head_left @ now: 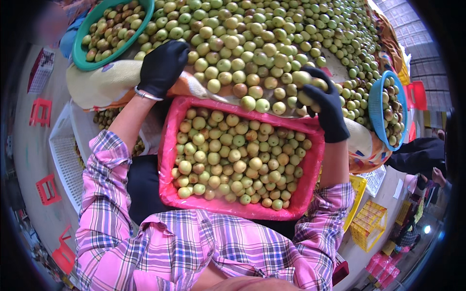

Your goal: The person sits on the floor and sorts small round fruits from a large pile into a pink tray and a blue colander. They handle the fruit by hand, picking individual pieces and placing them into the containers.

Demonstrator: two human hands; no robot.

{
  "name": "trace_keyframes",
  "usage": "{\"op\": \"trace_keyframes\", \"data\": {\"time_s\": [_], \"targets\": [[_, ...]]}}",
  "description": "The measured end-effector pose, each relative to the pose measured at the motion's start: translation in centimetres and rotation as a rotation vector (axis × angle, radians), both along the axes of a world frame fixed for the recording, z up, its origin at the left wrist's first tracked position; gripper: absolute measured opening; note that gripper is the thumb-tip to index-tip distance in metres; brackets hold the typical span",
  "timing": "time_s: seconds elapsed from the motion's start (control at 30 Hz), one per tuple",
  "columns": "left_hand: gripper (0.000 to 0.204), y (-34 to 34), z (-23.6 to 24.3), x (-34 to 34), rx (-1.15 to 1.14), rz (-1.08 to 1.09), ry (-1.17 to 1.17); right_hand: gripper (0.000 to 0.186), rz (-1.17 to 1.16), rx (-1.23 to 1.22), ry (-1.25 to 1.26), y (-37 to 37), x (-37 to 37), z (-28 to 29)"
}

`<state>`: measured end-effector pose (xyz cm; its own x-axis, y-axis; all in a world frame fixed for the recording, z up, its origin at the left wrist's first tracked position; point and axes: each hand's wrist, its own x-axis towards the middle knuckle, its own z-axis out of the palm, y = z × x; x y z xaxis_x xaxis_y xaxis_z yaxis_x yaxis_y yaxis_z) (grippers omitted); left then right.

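Round green-and-brown fruits [238, 156] fill a rectangular tub lined in shiny pink plastic [167, 182] at centre frame, hiding its floor, before a person in a pink plaid shirt [179, 245]. Past the tub's far corner, the black-gloved right hand [329, 104] grips at least two fruits, its fingers obscuring the exact count. Left of centre, the black-gloved left hand [164, 68] is curled, knuckles up; whether it holds anything cannot be told. More fruits heap beyond a cream patterned cloth [104, 83], cut off at the frame's top. Others fill a round teal plastic basket [80, 53], upper left, and a round blue plastic basket [375, 106], right.
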<state>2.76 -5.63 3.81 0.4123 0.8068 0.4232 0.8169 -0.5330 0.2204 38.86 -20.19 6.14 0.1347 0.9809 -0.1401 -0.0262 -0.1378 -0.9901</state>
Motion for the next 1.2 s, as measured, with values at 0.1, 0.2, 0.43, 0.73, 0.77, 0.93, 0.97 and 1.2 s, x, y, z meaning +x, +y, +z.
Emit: {"op": "trace_keyframes", "data": {"time_s": [0.1,0.2,0.43,0.73,0.77,0.93,0.97,1.2], "targets": [[0.021,0.1,0.1,0.2,-0.023,0.011,0.008,0.050,-0.195,0.438,-0.718,-3.5,8.4,1.1],[0.021,-0.2,0.6,0.6,-0.038,-0.026,0.005,0.048,-0.222,0.590,-0.882,-8.4,19.5,4.0],[0.019,0.4,-0.3,0.2,0.037,-0.093,-0.089,0.047,-0.578,0.247,-0.809,-12.5,35.4,4.6],[0.021,-0.2,0.4,0.1,-0.078,-0.066,-0.087,0.050,-0.583,0.267,-0.984,-7.2,30.8,2.5],[0.021,-0.1,0.4,0.3,-0.070,-0.071,-0.089,0.052,-0.638,0.293,-1.082,-7.1,32.2,2.9],[0.020,-0.2,0.5,0.5,-0.061,-0.080,-0.095,0.034,-0.365,0.464,-0.978,2.6,19.9,3.8],[0.020,-0.2,0.9,1.0,-0.052,-0.089,-0.099,0.032,-0.157,0.551,-0.941,5.0,21.5,1.2],[0.018,-0.9,1.1,0.4,-0.065,-0.068,-0.095,0.016,0.122,0.248,-1.433,13.6,7.6,-5.0]]}}
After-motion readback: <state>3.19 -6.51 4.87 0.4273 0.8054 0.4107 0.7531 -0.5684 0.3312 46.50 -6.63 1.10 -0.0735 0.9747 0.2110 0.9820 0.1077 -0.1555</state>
